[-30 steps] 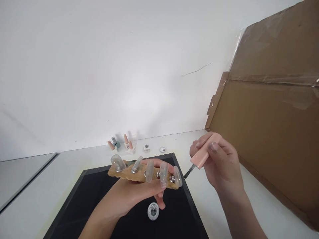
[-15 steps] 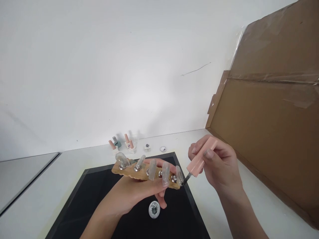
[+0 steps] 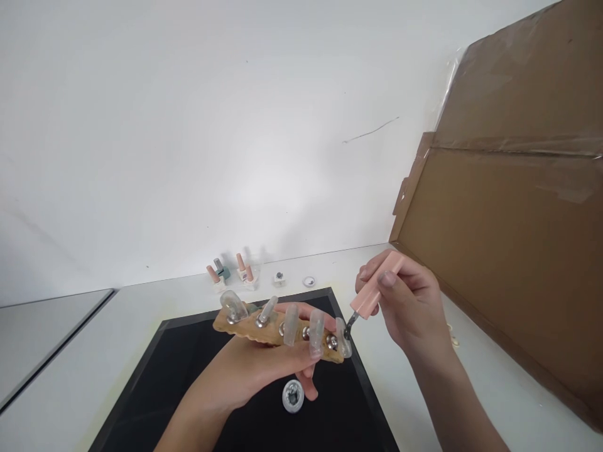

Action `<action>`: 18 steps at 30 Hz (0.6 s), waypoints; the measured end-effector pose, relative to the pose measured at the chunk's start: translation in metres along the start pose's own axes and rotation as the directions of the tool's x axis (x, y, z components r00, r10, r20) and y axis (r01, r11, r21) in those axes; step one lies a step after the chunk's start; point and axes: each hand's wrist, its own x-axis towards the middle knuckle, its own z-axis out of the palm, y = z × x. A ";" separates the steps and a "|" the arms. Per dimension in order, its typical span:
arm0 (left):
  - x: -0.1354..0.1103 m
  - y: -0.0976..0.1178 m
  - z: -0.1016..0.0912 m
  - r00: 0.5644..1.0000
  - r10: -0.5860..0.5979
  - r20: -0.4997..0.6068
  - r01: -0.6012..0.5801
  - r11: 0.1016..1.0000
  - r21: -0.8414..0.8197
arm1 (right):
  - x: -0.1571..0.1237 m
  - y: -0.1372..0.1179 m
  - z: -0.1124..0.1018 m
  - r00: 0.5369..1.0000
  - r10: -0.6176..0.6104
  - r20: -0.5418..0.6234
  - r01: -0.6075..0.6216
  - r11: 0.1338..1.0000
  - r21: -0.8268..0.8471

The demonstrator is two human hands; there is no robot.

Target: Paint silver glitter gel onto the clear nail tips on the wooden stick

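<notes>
My left hand (image 3: 264, 370) grips a tan, wavy-edged nail display stand (image 3: 271, 333) from below, with its thumb along the near side. Several clear false nails (image 3: 291, 323) stick up from silver studs along it. Between the fingers of my right hand (image 3: 412, 307) is the pink cap (image 3: 377, 285) of a nail polish brush, tilted down to the left. Its dark brush tip (image 3: 347, 331) touches the rightmost false nail (image 3: 343, 342). A round silver-rimmed object (image 3: 293, 396) lies on the black mat (image 3: 264, 424) beneath my left hand.
Several small polish bottles (image 3: 247, 276) with pink or grey caps stand near the wall. An uncapped bottle (image 3: 279, 279) and a small white round dish (image 3: 309, 282) are beside them. A large cardboard box (image 3: 499, 238) rises at the right. Small pale pieces (image 3: 453, 336) lie near my right wrist.
My right hand has moved slightly left and up, bringing the brush tip from the lower edge of the rightmost false nail onto its surface. The stand has shifted slightly right and down.
</notes>
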 end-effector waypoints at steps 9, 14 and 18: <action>-0.001 -0.007 -0.006 0.998 0.020 0.054 -0.023 0.998 0.054 | 0.004 0.001 -0.001 0.996 0.016 -0.086 -0.015 1.000 0.014; 0.000 -0.001 -0.003 0.998 0.027 0.062 -0.030 0.999 0.041 | 0.000 -0.004 -0.002 0.999 -0.014 0.031 0.012 0.997 0.074; 0.002 0.002 -0.002 0.996 0.019 0.082 -0.021 1.000 0.023 | -0.003 -0.005 -0.001 0.987 -0.047 0.151 0.044 0.999 0.025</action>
